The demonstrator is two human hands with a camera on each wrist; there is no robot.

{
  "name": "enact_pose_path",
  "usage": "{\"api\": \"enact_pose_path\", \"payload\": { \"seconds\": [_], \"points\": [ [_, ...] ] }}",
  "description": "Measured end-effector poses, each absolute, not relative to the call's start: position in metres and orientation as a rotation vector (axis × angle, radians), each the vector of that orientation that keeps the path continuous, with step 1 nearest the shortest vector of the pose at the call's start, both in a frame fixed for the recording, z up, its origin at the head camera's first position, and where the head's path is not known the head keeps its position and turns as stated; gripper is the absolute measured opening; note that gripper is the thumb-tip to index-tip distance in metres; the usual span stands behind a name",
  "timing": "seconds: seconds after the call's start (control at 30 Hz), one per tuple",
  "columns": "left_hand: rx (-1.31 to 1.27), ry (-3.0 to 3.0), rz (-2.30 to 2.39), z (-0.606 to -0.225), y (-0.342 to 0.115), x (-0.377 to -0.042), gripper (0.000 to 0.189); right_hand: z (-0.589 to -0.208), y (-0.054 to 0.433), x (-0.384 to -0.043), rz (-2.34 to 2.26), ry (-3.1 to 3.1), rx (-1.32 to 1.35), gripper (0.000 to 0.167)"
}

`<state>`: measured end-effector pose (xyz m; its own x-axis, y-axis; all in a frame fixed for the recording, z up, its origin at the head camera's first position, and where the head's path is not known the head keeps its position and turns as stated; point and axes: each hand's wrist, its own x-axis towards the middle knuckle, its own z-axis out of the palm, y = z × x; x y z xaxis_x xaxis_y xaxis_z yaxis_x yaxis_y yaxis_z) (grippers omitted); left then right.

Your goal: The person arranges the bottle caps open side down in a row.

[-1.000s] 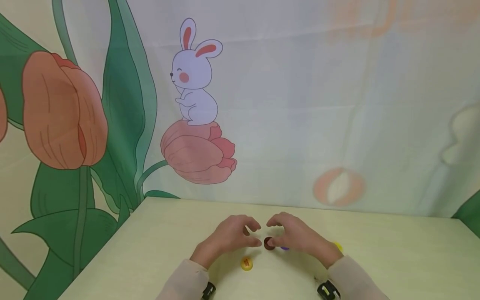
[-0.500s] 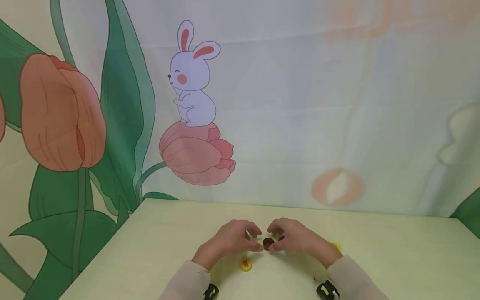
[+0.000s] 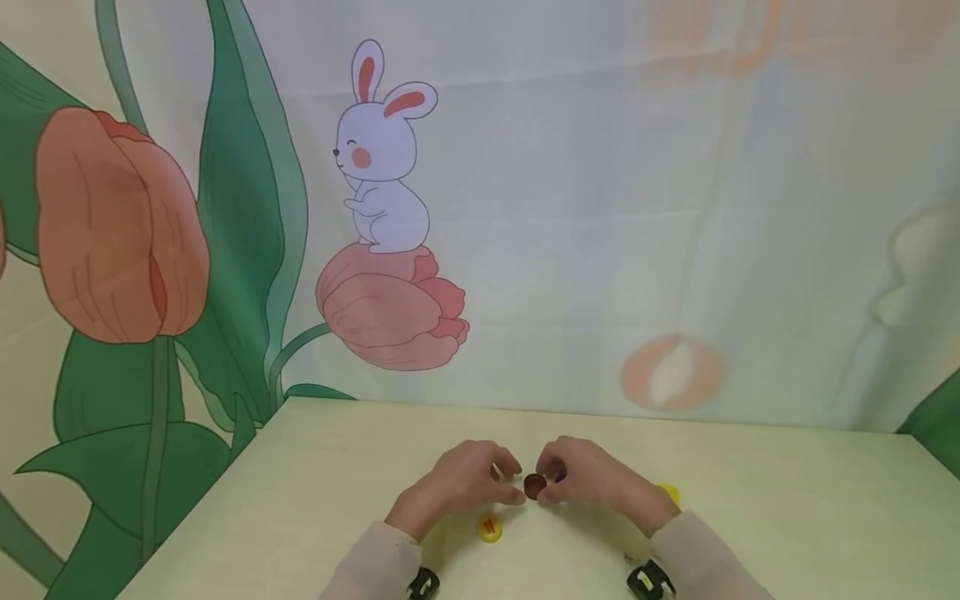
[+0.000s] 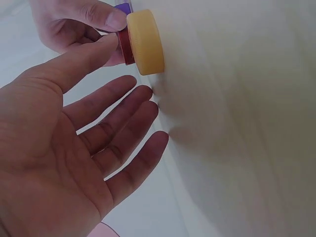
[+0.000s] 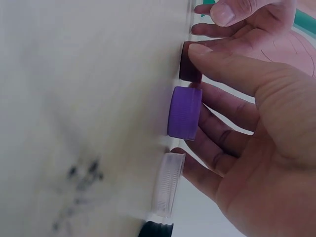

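Observation:
A dark red bottle cap (image 3: 535,487) lies on the table between the two hands. My right hand (image 3: 588,472) holds it, thumb on one side and forefinger on the other; the right wrist view shows the thumb on the dark red cap. Directly behind that grip is a purple ridged cap (image 5: 184,113), beside the right fingers. My left hand (image 3: 468,475) has loosely bent fingers and nothing in it, its thumb tip close to the dark red cap. A yellow cap with red print (image 3: 491,527) lies nearer the body, below the left hand.
Another yellow thing (image 3: 670,493) is partly hidden by the right wrist. The right wrist view has a clear ridged cap (image 5: 169,183) and a black cap (image 5: 156,229) along the pale table (image 3: 360,467). A printed cloth (image 3: 562,250) hangs behind the table.
The right forefinger has drawn in closer to the thumb, around the dark red cap. My left hand has lowered slightly, while the caps keep their places on the table.

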<state>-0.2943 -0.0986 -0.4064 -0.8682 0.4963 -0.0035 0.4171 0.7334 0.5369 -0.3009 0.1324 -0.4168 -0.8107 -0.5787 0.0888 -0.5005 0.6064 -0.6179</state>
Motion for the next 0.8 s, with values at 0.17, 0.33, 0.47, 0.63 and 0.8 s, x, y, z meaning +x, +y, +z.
{"api": "enact_pose_path", "payload": {
  "seconds": [0.17,0.33,0.47,0.63,0.8],
  "points": [
    [0.778,2.783,0.820,-0.4061,-0.0957,-0.2932,0.030,-0.4177,0.1337,-0.2999,-0.980,2.709,-0.893,0.021],
    [0.793,2.779,0.810,-0.4074,-0.0947,-0.2926,0.026,-0.4185,0.1329,-0.2997,-0.988,2.702,-0.914,0.021],
    [0.802,2.776,0.805,-0.4081,-0.0959,-0.2922,0.026,-0.4180,0.1323,-0.2998,-0.989,2.691,-0.923,0.021],
    [0.826,2.776,0.832,-0.4081,-0.0976,-0.2926,0.024,-0.4166,0.1330,-0.3005,-1.007,2.702,-0.957,0.018],
    [0.840,2.764,0.861,-0.4086,-0.0973,-0.2926,0.023,-0.4156,0.1335,-0.2998,-1.040,2.693,-0.985,0.017]
  ]
}}
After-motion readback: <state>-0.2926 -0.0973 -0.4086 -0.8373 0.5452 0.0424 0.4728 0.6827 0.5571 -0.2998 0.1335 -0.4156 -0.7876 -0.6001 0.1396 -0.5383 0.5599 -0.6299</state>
